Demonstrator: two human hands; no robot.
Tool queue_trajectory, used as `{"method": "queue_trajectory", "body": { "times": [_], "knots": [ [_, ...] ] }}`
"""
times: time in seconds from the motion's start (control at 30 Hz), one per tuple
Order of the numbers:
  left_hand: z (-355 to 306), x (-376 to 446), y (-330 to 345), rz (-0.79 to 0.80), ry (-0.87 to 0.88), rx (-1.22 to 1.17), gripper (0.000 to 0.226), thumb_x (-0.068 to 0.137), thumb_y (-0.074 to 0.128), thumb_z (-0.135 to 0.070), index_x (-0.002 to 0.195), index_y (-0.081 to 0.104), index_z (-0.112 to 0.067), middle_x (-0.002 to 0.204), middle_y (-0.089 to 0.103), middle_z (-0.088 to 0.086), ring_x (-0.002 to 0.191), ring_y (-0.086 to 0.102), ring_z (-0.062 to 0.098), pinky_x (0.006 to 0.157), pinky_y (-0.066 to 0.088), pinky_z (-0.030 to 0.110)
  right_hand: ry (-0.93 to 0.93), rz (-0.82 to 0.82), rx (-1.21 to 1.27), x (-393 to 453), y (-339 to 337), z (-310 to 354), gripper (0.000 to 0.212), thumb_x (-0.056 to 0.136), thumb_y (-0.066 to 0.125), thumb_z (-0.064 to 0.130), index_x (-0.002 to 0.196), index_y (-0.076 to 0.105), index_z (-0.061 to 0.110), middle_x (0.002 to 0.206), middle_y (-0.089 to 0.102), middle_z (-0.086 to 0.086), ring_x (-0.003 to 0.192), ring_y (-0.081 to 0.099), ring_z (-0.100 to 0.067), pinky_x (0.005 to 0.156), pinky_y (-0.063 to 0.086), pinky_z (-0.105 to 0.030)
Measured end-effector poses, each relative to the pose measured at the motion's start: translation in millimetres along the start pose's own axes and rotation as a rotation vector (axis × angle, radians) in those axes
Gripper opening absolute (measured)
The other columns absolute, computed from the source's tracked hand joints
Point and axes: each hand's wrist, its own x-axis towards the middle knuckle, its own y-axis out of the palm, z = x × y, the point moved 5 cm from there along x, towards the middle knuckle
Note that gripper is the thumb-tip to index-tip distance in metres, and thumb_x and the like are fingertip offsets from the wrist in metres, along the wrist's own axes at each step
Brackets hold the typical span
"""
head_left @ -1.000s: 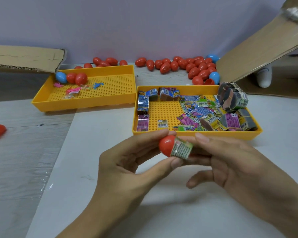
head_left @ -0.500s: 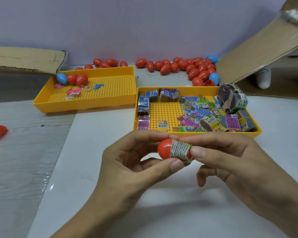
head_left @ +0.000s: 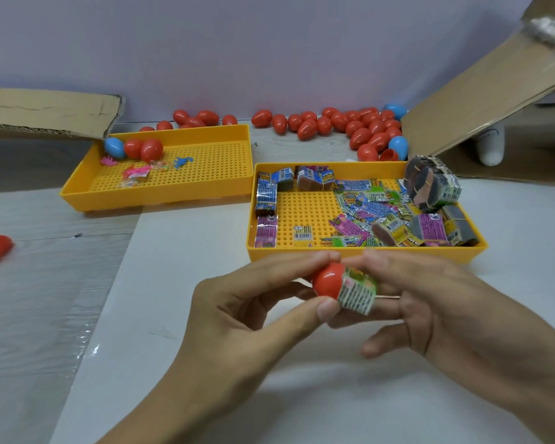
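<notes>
The left grip [head_left: 237,318] (a bare hand) pinched a red egg [head_left: 327,280] between its thumb and its fingers. The right grip [head_left: 430,309] was closed on the paper label [head_left: 358,291], which sat round the other end of the egg. Its fingers were curled on the label. The egg was up in the air over the white table [head_left: 180,283], just in front of the near yellow tray [head_left: 471,251]. That tray had lots of little paper packs [head_left: 366,213] in it, some loose and some in bundles. A second yellow tray [head_left: 161,195] sat farther back on the left. In its corner were a blue egg [head_left: 114,147] and two red eggs [head_left: 151,149], with a few tiny toys [head_left: 183,161] beside them. Many more red eggs [head_left: 306,129] lay by the wall behind the trays. A cardboard flap [head_left: 481,100] leaned on the right.
</notes>
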Motion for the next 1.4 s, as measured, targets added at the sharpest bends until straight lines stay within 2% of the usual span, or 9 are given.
{"method": "queue_trajectory", "body": {
  "times": [0.2,0.4,0.5,0.7,0.83,0.93,1.1,1.23,1.4],
  "knots": [
    [-1.2,-0.7,-0.4,0.056,0.042,0.088,0.036,0.081,0.078,-0.024,0.116,0.072,-0.016,0.114,0.074,0.001,0.108,0.068,0.031,0.091,0.055,0.036,0.085,0.054,-0.014,-2.5,2.7,-4.6,0.046,0.074,0.073,0.039,0.105,0.075,0.005,0.101,0.074,-0.020,0.092,0.074,-0.031,0.055,0.057,-0.025],
    [1.5,1.7,0.4,0.109,0.016,0.103,0.034,0.078,0.078,-0.019,0.112,0.073,-0.017,0.112,0.075,-0.002,0.111,0.068,0.023,0.093,0.053,0.030,0.124,0.084,0.039,-1.2,3.2,-8.2,0.042,0.075,0.076,0.036,0.108,0.075,0.010,0.103,0.074,-0.018,0.092,0.074,-0.030,0.056,0.058,-0.026],
    [3.7,0.6,2.6,0.127,0.008,0.107,0.037,0.081,0.074,-0.016,0.118,0.071,-0.019,0.117,0.073,-0.003,0.113,0.067,0.021,0.095,0.053,0.030,0.139,0.087,0.071,-0.2,3.3,-9.7,0.043,0.074,0.074,0.035,0.111,0.074,0.013,0.105,0.074,-0.017,0.093,0.074,-0.030,0.057,0.058,-0.026],
    [1.6,-2.5,1.8,0.065,0.121,0.241,0.049,0.076,0.080,-0.018,0.123,0.067,-0.018,0.115,0.073,-0.004,0.103,0.070,0.023,0.085,0.057,0.037,0.113,0.090,0.073,0.6,4.4,-8.8,0.044,0.076,0.073,0.040,0.111,0.074,0.013,0.106,0.073,-0.018,0.089,0.074,-0.024,0.059,0.059,-0.028],
    [-6.5,-4.1,2.4,0.066,0.229,0.408,0.043,0.079,0.078,-0.023,0.120,0.070,-0.014,0.111,0.074,-0.005,0.101,0.071,0.017,0.085,0.055,0.030,0.119,0.071,0.004,-0.3,2.9,-10.3,0.045,0.075,0.073,0.041,0.108,0.075,0.011,0.102,0.074,-0.018,0.091,0.073,-0.023,0.058,0.058,-0.028],
    [-12.8,-4.3,5.6,0.086,0.285,0.497,0.040,0.081,0.074,-0.024,0.118,0.066,-0.013,0.114,0.071,-0.006,0.105,0.069,0.010,0.087,0.054,0.023,0.139,0.074,0.003,-0.4,2.2,-11.4,0.042,0.075,0.074,0.039,0.106,0.076,0.011,0.102,0.074,-0.018,0.094,0.073,-0.025,0.057,0.058,-0.028],
    [-17.0,-5.1,9.8,0.125,0.319,0.553,0.038,0.083,0.071,-0.025,0.118,0.063,-0.013,0.117,0.067,-0.007,0.110,0.066,0.003,0.091,0.052,0.019,0.154,0.081,0.030,-0.5,0.9,-12.1,0.039,0.074,0.075,0.036,0.104,0.077,0.011,0.102,0.074,-0.015,0.095,0.073,-0.025,0.055,0.058,-0.029],
    [-18.1,-4.1,10.5,0.148,0.311,0.579,0.038,0.084,0.068,-0.024,0.119,0.062,-0.012,0.119,0.065,-0.009,0.114,0.063,-0.001,0.094,0.049,0.015,0.173,0.077,0.051,-0.3,1.0,-12.6,0.043,0.073,0.076,0.036,0.108,0.075,0.011,0.104,0.074,-0.015,0.094,0.073,-0.025,0.056,0.058,-0.029],
    [-15.7,-3.5,10.6,0.153,0.288,0.539,0.037,0.083,0.070,-0.025,0.118,0.064,-0.013,0.120,0.067,-0.006,0.114,0.064,0.001,0.095,0.050,0.017,0.160,0.063,0.039,-0.3,0.5,-13.8,0.043,0.073,0.077,0.037,0.104,0.076,0.007,0.102,0.075,-0.013,0.089,0.073,-0.019,0.055,0.058,-0.028]
  ]
}}
